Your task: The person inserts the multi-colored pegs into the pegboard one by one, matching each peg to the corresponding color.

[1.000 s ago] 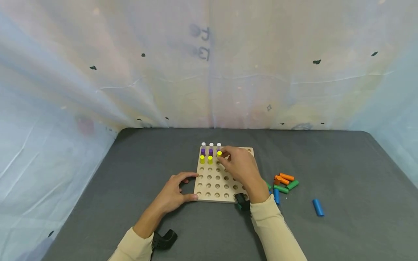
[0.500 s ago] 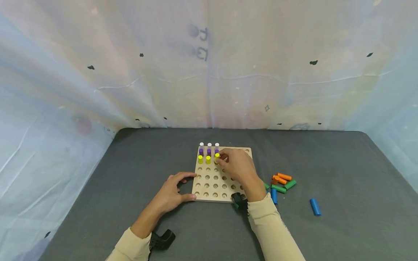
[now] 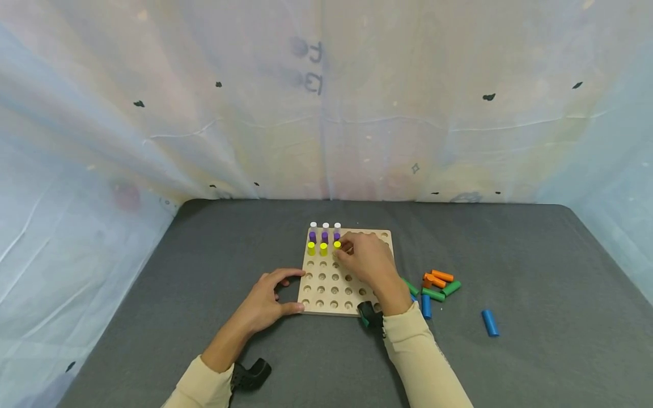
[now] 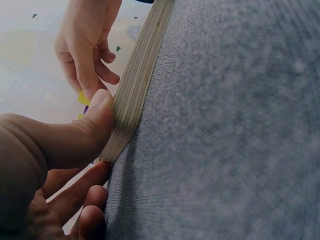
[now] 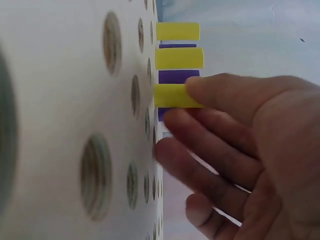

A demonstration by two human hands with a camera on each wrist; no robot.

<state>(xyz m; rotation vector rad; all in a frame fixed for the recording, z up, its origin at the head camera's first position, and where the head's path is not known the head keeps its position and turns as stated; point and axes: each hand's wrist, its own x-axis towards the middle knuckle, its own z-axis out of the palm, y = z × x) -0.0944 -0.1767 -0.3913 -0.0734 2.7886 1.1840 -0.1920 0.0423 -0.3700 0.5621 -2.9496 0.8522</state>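
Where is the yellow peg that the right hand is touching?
In the head view, the third yellow peg stands upright in the wooden board, rightmost of its row, before the purple pegs, at the right hand fingertips.

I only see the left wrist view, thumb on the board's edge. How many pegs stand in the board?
Observer: Nine, at the far left of the board: three white pegs, three purple pegs, three yellow pegs.
Operator: And the right hand?
Observer: The right hand pinches the third yellow peg, which stands upright in the board.
Operator: Any loose pegs?
Observer: Yes, orange pegs, green pegs and blue pegs lie right of the board.
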